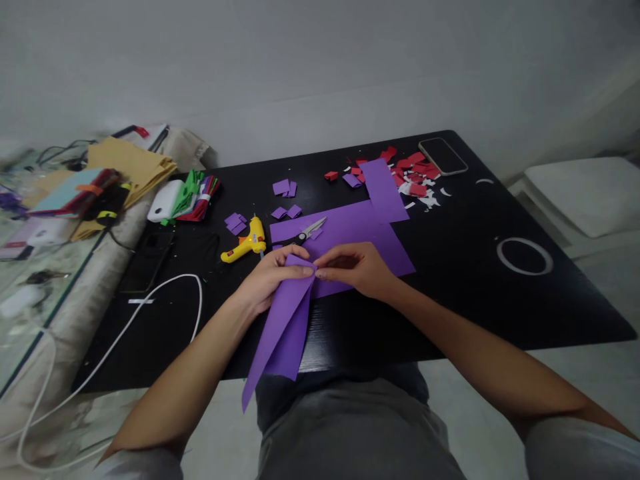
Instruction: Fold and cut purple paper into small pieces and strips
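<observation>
Both my hands meet over the near middle of a black table [475, 293]. My left hand [273, 277] and my right hand [357, 267] pinch the top edge of a folded purple paper strip [283, 327], which hangs down past the table's front edge toward my lap. Fingers of both hands are closed on that fold. Just behind my hands lies a large purple sheet [350, 237] with a pair of scissors [309, 231] resting on it. A yellow glue gun [246, 245] lies to the left of the sheet.
Small purple squares [284, 189] and red and white scraps [413, 175] litter the far side. A phone [443, 155] lies at the far right, another dark phone [147, 260] at left. A white cable [165, 293], coloured paper stack [195, 197] and brown envelopes [131, 167] sit left.
</observation>
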Tool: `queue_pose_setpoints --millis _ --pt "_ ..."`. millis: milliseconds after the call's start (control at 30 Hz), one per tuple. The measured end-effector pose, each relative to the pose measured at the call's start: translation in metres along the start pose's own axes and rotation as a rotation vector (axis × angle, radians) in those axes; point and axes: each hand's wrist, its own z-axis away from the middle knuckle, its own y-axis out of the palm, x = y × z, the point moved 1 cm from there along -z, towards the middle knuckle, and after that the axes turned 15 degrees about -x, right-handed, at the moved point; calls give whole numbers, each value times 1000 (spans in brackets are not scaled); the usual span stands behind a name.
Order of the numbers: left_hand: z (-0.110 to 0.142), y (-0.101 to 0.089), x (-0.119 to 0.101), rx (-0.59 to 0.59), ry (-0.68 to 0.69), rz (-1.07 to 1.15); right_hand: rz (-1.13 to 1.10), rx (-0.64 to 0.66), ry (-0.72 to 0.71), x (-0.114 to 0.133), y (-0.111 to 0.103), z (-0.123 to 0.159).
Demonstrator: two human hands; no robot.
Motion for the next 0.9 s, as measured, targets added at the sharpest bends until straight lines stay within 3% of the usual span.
queue_pose_setpoints --millis 900 --pt "3 2 0 -46 43 -9 51 -22 -17 -2 1 1"
